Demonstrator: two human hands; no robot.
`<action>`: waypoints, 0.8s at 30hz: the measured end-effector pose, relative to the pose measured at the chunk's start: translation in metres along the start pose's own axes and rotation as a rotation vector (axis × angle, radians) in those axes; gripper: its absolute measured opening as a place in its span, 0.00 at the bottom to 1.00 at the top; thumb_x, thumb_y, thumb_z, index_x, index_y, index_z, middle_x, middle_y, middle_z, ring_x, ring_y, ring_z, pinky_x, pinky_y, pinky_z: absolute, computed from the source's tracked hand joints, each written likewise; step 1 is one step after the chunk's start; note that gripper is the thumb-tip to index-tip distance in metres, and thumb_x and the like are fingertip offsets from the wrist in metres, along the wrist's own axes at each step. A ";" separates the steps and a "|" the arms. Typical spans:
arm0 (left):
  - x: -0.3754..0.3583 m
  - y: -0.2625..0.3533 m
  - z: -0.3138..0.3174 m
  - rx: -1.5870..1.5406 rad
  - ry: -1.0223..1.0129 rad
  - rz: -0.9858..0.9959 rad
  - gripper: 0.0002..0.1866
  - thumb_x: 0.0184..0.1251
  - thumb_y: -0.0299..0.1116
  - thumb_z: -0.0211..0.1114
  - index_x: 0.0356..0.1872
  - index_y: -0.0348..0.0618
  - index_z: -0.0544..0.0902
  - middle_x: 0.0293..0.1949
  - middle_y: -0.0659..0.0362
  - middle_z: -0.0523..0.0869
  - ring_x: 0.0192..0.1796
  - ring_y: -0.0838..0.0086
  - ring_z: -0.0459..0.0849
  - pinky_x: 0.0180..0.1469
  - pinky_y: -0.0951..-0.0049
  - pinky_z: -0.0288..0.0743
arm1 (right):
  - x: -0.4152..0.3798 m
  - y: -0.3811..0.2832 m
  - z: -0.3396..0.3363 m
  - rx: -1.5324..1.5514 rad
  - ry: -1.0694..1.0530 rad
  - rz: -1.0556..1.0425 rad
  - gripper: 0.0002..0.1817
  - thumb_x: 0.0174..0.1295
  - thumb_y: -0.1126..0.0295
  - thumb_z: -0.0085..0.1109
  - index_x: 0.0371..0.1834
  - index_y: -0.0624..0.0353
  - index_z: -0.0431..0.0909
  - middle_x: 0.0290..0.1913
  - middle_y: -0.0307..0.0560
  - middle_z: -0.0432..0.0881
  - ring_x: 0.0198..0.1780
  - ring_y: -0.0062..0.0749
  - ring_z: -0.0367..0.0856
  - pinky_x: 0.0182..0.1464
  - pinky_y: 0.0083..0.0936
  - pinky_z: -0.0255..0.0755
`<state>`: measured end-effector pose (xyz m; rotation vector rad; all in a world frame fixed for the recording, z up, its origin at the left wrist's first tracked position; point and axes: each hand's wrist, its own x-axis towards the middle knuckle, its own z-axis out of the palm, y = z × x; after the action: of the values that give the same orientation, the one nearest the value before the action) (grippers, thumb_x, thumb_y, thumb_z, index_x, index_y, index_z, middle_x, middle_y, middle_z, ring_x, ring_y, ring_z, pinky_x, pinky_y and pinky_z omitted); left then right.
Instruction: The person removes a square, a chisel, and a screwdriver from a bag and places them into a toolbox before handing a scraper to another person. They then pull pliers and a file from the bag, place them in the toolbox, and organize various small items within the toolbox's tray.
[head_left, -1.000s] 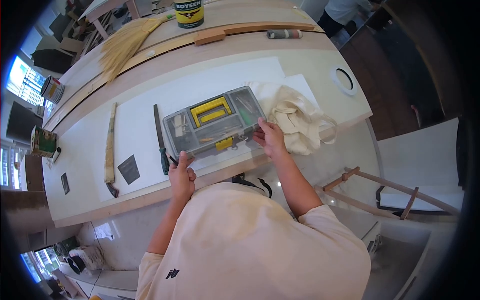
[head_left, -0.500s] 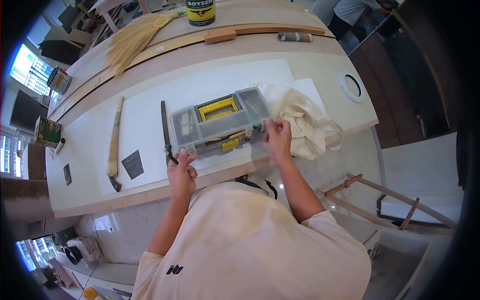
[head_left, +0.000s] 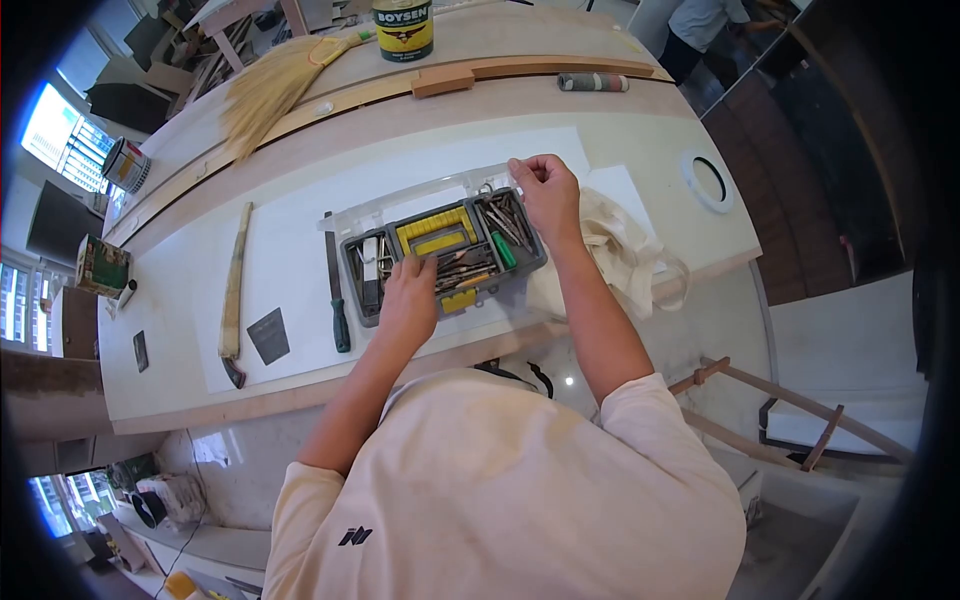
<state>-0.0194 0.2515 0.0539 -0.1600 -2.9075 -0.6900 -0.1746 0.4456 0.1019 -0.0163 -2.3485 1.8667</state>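
A grey tool box (head_left: 357, 268) with a yellow handle lies open on the white sheet (head_left: 290, 215), with several small tools in its compartments. Its clear lid (head_left: 405, 203) is swung back flat behind it. My right hand (head_left: 545, 190) grips the lid's far right corner. My left hand (head_left: 410, 292) reaches into the box's middle compartment, fingers down among the tools; what it touches is hidden.
Left of the box lie a green-handled file (head_left: 336, 290), a dark sandpaper square (head_left: 267, 335) and a long wooden-handled tool (head_left: 235, 290). A cream cloth bag (head_left: 625, 250) sits at the right. A paint can (head_left: 403, 28), broom (head_left: 270, 85) and wood block (head_left: 443, 80) lie beyond.
The box was shut with both hands at its front corners. Now the lid is swung back, my right hand has gone up with it and my left hand has moved into the box.
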 end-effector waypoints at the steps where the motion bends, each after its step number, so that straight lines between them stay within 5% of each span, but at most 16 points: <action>1: 0.006 0.002 0.002 0.021 -0.008 -0.004 0.23 0.56 0.21 0.60 0.56 0.35 0.77 0.50 0.47 0.76 0.54 0.54 0.76 0.54 0.59 0.71 | 0.000 0.000 0.000 -0.005 0.001 0.002 0.15 0.60 0.63 0.69 0.34 0.65 0.80 0.27 0.40 0.81 0.28 0.22 0.75 0.34 0.22 0.72; 8: -0.030 -0.015 -0.027 -0.098 0.375 -0.053 0.12 0.62 0.19 0.58 0.47 0.36 0.82 0.40 0.48 0.81 0.45 0.53 0.79 0.49 0.58 0.73 | -0.014 0.011 -0.016 -0.014 -0.029 0.006 0.14 0.61 0.64 0.69 0.35 0.65 0.79 0.28 0.40 0.81 0.29 0.20 0.76 0.34 0.20 0.72; 14: -0.084 -0.067 -0.053 -0.270 0.515 -0.443 0.07 0.68 0.24 0.59 0.43 0.36 0.82 0.37 0.55 0.81 0.33 0.72 0.78 0.35 0.74 0.71 | -0.056 0.029 -0.038 0.021 -0.128 0.091 0.18 0.60 0.61 0.69 0.37 0.66 0.76 0.27 0.40 0.80 0.29 0.23 0.77 0.35 0.23 0.73; 16: -0.089 -0.071 -0.056 -0.318 0.523 -0.519 0.07 0.69 0.26 0.59 0.43 0.36 0.82 0.37 0.56 0.81 0.33 0.73 0.77 0.35 0.74 0.70 | -0.067 0.038 -0.048 -0.216 -0.185 0.101 0.20 0.60 0.58 0.69 0.39 0.67 0.76 0.29 0.43 0.80 0.31 0.27 0.78 0.37 0.25 0.74; 20: -0.083 -0.068 -0.047 -0.483 0.500 -0.577 0.14 0.71 0.33 0.62 0.50 0.35 0.80 0.44 0.57 0.82 0.42 0.75 0.79 0.41 0.75 0.73 | -0.085 0.050 -0.064 -0.613 -0.126 -0.100 0.25 0.61 0.53 0.68 0.42 0.69 0.75 0.34 0.49 0.81 0.35 0.34 0.80 0.41 0.29 0.75; 24: -0.065 -0.069 -0.019 -0.790 0.312 -0.773 0.29 0.67 0.40 0.67 0.62 0.32 0.71 0.51 0.52 0.80 0.51 0.71 0.78 0.52 0.70 0.73 | -0.067 0.079 -0.059 -0.343 -0.077 0.111 0.29 0.59 0.52 0.69 0.49 0.70 0.76 0.40 0.51 0.82 0.38 0.31 0.80 0.41 0.27 0.74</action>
<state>0.0373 0.1768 0.0290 0.9318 -2.1737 -1.7435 -0.1077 0.5141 0.0311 -0.1149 -2.7442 1.5065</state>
